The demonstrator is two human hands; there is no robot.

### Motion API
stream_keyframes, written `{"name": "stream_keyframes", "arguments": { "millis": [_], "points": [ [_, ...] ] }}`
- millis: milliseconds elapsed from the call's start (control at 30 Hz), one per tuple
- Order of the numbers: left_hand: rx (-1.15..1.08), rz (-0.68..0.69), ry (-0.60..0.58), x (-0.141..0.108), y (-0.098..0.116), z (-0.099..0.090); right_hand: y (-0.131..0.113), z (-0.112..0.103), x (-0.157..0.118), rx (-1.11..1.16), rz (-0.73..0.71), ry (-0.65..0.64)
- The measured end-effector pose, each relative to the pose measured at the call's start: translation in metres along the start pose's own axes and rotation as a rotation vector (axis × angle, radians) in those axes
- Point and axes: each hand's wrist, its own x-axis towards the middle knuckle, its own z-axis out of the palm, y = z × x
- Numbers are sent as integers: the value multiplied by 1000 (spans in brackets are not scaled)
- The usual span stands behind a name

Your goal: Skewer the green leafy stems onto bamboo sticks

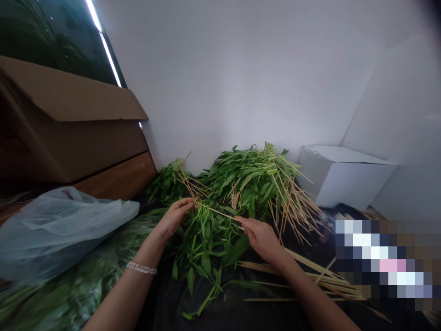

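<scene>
A thin bamboo skewer (220, 212) is held level between both hands, with leafy green stems (206, 220) hanging from its left part. My left hand (177, 215) is closed in a pinch on a green stem at the skewer's left end; the fingertips partly hide the point. Around the skewer's right end, the fingers of my right hand (259, 235) are closed. Below them loose leafy greens (203, 259) lie on a dark sheet (193, 310). Loose bamboo skewers (324, 276) lie beneath and beyond my right forearm.
At the back, a large pile of skewered greens (241, 172) rests against the white wall; a smaller bunch (168, 179) is left of it. A white box (358, 177) stands right. Left are a cardboard box (86, 142), a translucent plastic bag (69, 230) and bagged greens (79, 285).
</scene>
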Motion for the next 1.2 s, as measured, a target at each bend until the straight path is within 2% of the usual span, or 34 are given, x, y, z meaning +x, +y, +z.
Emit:
{"name": "stream_keyframes", "arguments": {
  "millis": [133, 200, 300, 400, 433, 533, 600, 733, 833, 900, 967, 1067, 1133, 1200],
  "points": [
    [2, -30, 51, 1, -1, 2, 0, 2, 0, 39, 6, 11],
    [36, 11, 80, 2, -2, 2, -1, 2, 0, 67, 8, 33],
    [166, 204, 240, -2, -2, 8, -2, 4, 1, 118, 30, 102],
    [338, 424, 439, -19, -1, 27, -4, 6, 1, 166, 93, 182],
    [361, 443, 428, -25, -2, 37, -5, 8, 1, 182, 113, 207],
    [375, 374, 95, -41, -10, 72, -8, 12, 0, 208, 140, 261],
    [341, 316, -50, -45, -18, 95, -12, 16, -2, 201, 131, 272],
    [223, 303, -125, -41, -30, 130, -19, 22, -3, 196, 86, 298],
    [87, 236, -121, -38, -25, 142, -20, 22, -3, 205, 85, 339],
    [60, 231, -109, -33, -17, 140, -20, 21, -2, 177, 92, 373],
    [69, 265, -52, -21, -6, 131, -20, 19, -2, 134, 97, 389],
    [71, 268, 97, 12, 10, 106, -21, 19, -2, 103, 87, 357],
    [217, 251, 251, 41, 17, 86, -22, 20, -3, 98, 63, 330],
    [283, 237, 325, 71, 21, 64, -23, 23, -3, 91, 36, 315]
  ]
}}
